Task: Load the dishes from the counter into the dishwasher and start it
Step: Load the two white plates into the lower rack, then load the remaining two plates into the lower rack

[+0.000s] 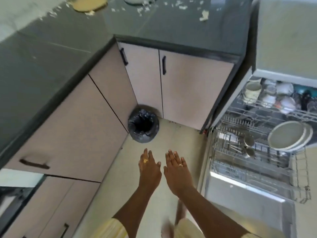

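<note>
- Two bare hands out over the floor, side by side and close but not touching: left hand (149, 166) and right hand (176, 170).
- Both flat and spread wide, palms down, holding nothing. One ring on each.
- Straight ahead of the fingertips, down in the corner: one round bin (143, 125) with a black bag in it, up against the cabinet doors (188, 93).
- Nothing between hands and bin, just bare pale floor (178, 134).
- Off to the right of the right hand: the open dishwasher (257, 152), door (243, 200) folded down flat, its edge just beside the right arm.
- Two racks pulled out. Lower rack (240, 162) nearest the right hand, with some cutlery (247, 145) lying in it; count too blurry to tell.
- Two or three plates (291, 135) standing on edge, farther right in the lower rack.
- Upper rack (267, 107) beyond that, full of cups and bowls (252, 91), too jumbled to count.
- Far ahead and up, on the dark counter (120, 23): two dishes, one yellow plate (89, 3) and one grey dish (139, 0), both cut off by the top edge.
- White scraps (204, 15) scattered over the counter near them.
- Left of the left hand: a long run of cabinets under the counter edge, well apart from the hand.
- Open floor in the middle, closed in by cabinets on the left and the dishwasher door on the right.
</note>
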Demonstrator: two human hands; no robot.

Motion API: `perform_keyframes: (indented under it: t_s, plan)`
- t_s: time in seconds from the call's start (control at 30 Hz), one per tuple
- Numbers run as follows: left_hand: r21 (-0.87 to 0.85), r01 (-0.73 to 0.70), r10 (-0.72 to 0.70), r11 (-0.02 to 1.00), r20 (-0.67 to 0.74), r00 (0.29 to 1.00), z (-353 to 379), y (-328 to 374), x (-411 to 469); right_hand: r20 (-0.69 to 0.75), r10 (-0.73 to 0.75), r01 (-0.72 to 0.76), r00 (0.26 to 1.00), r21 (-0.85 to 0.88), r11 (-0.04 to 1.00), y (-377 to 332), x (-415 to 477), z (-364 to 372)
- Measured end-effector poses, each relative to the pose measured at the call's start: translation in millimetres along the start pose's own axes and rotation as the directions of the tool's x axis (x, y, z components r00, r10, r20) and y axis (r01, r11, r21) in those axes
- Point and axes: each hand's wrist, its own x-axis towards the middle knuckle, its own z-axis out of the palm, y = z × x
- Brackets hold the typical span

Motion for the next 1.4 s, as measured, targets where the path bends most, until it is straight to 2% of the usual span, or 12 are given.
perform_keyframes:
  t_s: [0.07,0.2,0.27,0.4,0.57,0.8,0.93,1.13,1.17,1.23,1.33,1.4]
  plan:
    - [-0.035,0.019,-0.019,0.999,-0.024,1.000,-22,3,11,-0.013,-0.015,0.014,1.000,-0.025,1.000,-9,23,-20]
    - [-0.132,0.021,-0.036,0.991,-0.109,0.993,-69,15,53,-0.145,-0.095,0.080,0.985,-0.107,0.991,-19,83,-62]
    - [-0.144,0.018,-0.037,0.989,-0.129,0.991,-96,25,84,-0.223,-0.112,0.091,0.968,-0.103,0.990,-24,117,-87]
    - [-0.174,0.009,-0.041,0.985,-0.179,0.983,-148,43,154,-0.287,-0.165,0.143,0.944,-0.097,0.985,-29,189,-130]
    - [-0.192,-0.064,0.022,0.979,-0.217,0.976,-206,66,236,-0.269,-0.203,0.175,0.941,-0.122,0.977,-33,288,-173]
    - [-0.225,-0.079,0.015,0.971,-0.273,0.962,-267,68,332,-0.266,-0.193,0.157,0.944,-0.152,0.976,-49,406,-219]
    - [-0.131,-0.046,0.003,0.990,-0.310,0.951,-302,48,402,-0.262,-0.127,0.094,0.957,-0.135,0.986,-64,473,-233]
    - [0.051,-0.079,0.092,0.996,-0.348,0.933,-360,15,528,-0.252,-0.002,-0.014,0.968,-0.059,0.998,-83,576,-256]
    - [0.078,-0.075,0.098,0.994,-0.353,0.930,-369,10,548,-0.228,0.034,-0.040,0.973,-0.023,0.999,-84,590,-263]
    - [0.101,-0.074,0.106,0.992,-0.363,0.926,-383,2,583,-0.281,0.078,-0.066,0.956,0.052,0.996,-84,620,-272]
    - [0.131,-0.093,0.132,0.987,-0.333,0.934,-403,-2,631,-0.204,0.188,-0.144,0.961,0.211,0.967,-84,662,-280]
    - [0.157,-0.112,0.158,0.981,-0.323,0.933,-415,1,659,-0.189,0.253,-0.200,0.949,0.259,0.945,-82,684,-286]
